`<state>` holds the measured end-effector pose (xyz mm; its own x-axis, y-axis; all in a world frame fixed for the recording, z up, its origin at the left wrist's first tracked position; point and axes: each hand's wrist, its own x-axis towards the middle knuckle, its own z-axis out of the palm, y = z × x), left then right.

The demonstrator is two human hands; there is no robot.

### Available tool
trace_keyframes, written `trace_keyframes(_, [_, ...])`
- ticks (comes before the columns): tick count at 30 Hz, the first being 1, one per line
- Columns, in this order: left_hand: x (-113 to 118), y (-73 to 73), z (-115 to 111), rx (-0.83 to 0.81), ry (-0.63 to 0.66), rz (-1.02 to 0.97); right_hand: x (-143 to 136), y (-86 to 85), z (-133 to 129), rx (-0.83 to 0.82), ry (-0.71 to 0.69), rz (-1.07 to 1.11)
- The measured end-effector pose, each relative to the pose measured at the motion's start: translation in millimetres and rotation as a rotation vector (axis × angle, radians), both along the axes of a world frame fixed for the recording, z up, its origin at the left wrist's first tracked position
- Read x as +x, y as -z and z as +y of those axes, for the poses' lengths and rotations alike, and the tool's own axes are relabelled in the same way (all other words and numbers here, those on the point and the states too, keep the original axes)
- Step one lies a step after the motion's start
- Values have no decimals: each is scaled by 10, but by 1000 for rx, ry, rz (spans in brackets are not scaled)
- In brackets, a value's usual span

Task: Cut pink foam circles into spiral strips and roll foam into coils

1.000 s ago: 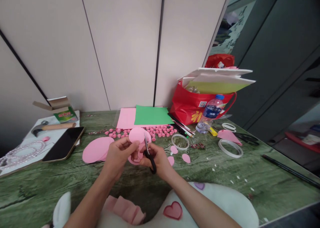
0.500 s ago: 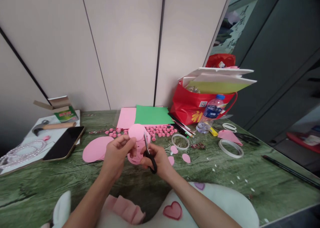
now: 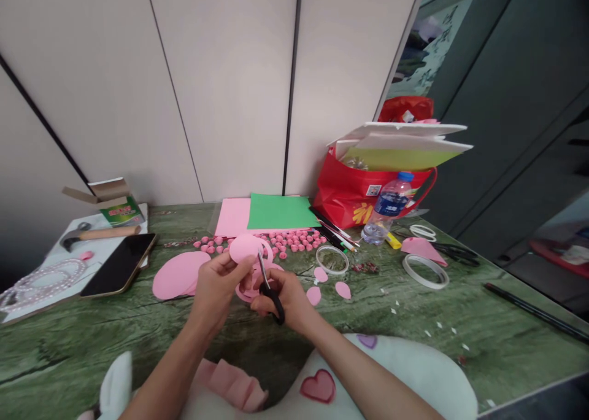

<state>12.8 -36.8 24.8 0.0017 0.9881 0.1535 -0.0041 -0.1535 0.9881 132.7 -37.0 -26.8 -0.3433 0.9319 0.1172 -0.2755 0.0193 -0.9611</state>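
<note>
My left hand (image 3: 223, 283) pinches a pink paper circle (image 3: 245, 247) between thumb and fingers, holding it above the table. In my right hand (image 3: 288, 297) is a pair of scissors (image 3: 271, 291) with black handles, its blades pointing up beside the circle's right edge. Whether the blades touch the paper I cannot tell. Behind and under the hands lie pink paper cut-outs (image 3: 245, 294), partly covered by my fingers. A stack of larger pink paper ovals (image 3: 179, 275) is left of my left hand. Petal-shaped pink pieces (image 3: 343, 290) lie right of my right hand.
Small pink rosebuds (image 3: 299, 242) line the table before green paper (image 3: 280, 212). A phone (image 3: 118, 265) and hammer (image 3: 103, 233) lie left. Tape rolls (image 3: 426, 271), a water bottle (image 3: 390, 208) and a red bag (image 3: 343, 190) stand right. A white plush (image 3: 405, 371) is in front.
The pink circle has tipped and dropped slightly to the left. My right hand and the scissors have shifted a little left with it.
</note>
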Motion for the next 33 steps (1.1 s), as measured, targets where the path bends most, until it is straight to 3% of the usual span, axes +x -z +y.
trace_keyframes(5, [16, -12, 0, -89, 36, 94, 35, -26, 23, 71, 41, 4])
trace_keyframes(13, [7, 28, 12, -120, 66, 83, 44, -40, 34, 117, 19, 22])
trace_keyframes(33, [-10, 13, 9, -53, 47, -25, 54, 19, 35, 67, 39, -8])
